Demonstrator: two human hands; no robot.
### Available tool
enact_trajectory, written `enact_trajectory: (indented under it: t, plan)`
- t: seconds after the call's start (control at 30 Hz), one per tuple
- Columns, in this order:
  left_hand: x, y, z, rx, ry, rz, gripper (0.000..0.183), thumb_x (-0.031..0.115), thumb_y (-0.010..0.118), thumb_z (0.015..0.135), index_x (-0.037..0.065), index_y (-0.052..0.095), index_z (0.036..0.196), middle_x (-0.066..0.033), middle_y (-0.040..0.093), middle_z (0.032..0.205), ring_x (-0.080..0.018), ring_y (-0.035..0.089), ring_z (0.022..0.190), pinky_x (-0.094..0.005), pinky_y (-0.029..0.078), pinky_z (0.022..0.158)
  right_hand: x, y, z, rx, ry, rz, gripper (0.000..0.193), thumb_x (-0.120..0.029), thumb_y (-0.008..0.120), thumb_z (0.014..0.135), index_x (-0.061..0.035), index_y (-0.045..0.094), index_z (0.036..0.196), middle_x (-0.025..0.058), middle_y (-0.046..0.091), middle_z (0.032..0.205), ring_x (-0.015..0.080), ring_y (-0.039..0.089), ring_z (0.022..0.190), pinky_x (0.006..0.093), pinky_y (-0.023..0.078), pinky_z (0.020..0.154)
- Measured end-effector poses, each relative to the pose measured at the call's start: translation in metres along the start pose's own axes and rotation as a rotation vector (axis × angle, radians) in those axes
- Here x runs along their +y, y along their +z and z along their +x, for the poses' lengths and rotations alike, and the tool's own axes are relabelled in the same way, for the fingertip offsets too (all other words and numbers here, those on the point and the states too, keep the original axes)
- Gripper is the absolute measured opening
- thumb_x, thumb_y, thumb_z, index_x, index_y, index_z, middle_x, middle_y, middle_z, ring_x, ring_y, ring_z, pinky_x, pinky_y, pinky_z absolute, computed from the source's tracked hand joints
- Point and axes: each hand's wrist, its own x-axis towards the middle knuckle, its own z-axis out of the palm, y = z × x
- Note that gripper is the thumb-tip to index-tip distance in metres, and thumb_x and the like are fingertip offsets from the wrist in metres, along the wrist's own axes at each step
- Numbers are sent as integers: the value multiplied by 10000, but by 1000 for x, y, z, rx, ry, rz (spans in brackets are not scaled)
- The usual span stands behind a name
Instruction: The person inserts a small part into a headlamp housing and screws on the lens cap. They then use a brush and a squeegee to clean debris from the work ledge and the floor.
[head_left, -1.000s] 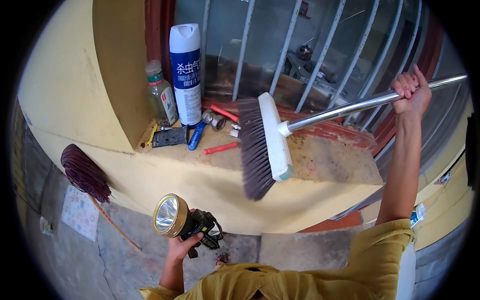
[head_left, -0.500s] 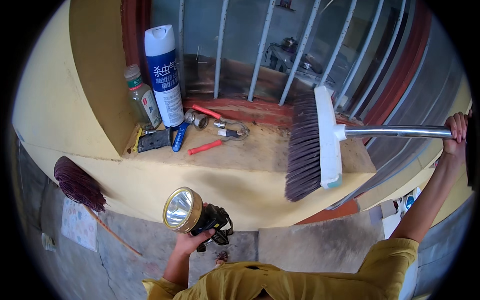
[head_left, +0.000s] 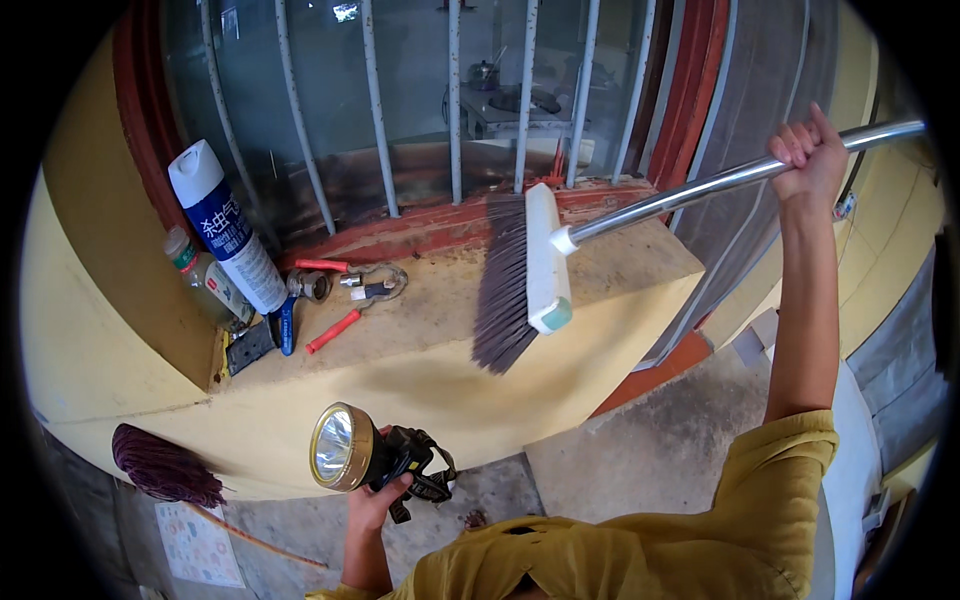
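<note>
Two hands full in head view. Left hand [head_left: 372, 503] grips the headlamp [head_left: 385, 458], held out in front of the ledge [head_left: 430, 310]; right hand [head_left: 808, 165] is wrapped around the metal handle of the broom [head_left: 547, 262]. Delta vs half a second ago: broom swung left from the ledge's right end, so bristles now sit nearer the red-handled tool [head_left: 333, 331]. Contact: can't tell. Surface: stained, spray can [head_left: 230, 230] at left, barred window [head_left: 420, 90] behind. Concrete floor [head_left: 640, 440], mop [head_left: 168, 465] by the wall.

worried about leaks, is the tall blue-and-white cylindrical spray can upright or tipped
Upright: the spray can stands on the tan window sill, its white top uppermost; its slant likely comes from the fisheye.
</note>
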Motion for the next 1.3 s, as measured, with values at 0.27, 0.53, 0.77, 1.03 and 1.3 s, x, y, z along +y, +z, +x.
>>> enact_trajectory:
  t: [0.27, 0.53, 0.77, 1.03, 1.3]
  plan:
    - [-7, 0, 4, -83, 8, -24, 640, -2, 667, 649, 13, 371, 1217, -75, 493, 1112, -157, 477, 1026, -291, 384, 880, -83, -58, 16, -207, -90, 15, 382, -90, 430, 845, -132, 273, 500, -20, 239, 397, 91, 231, 317, 229, 241, 337]
    - [-16, -6, 0, -109, 56, 26, 669, 23, 687, 641, 9, 360, 1224, -92, 454, 1164, -180, 457, 1059, -312, 368, 907, -29, -13, 2, -388, 284, 320, 378, -87, 390, 856, -130, 265, 502, -20, 253, 395, 95, 231, 294, 232, 232, 323]
    - [-17, -17, -11, -42, 13, -12, 669, 17, 684, 642, 8, 356, 1226, -91, 451, 1166, -180, 448, 1070, -315, 366, 911, 55, 20, -14, -122, 278, 206, 362, -95, 478, 806, -140, 260, 520, -36, 216, 397, 88, 213, 298, 226, 209, 298]
    - [-14, -29, -19, 6, 47, 17, 685, 11, 682, 648, 16, 341, 1242, -88, 432, 1197, -179, 439, 1081, -316, 359, 920, 3, -25, 10, -159, 125, 57, 369, -104, 459, 835, -130, 291, 508, -26, 238, 406, 88, 223, 315, 229, 226, 325]
    - [11, -28, 0, -37, 84, 77, 699, 41, 697, 646, 16, 338, 1246, -87, 414, 1221, -182, 422, 1099, -315, 357, 922, -36, -35, 14, -431, 140, 151, 385, -81, 394, 866, -127, 268, 504, -9, 244, 397, 94, 235, 308, 228, 244, 326]
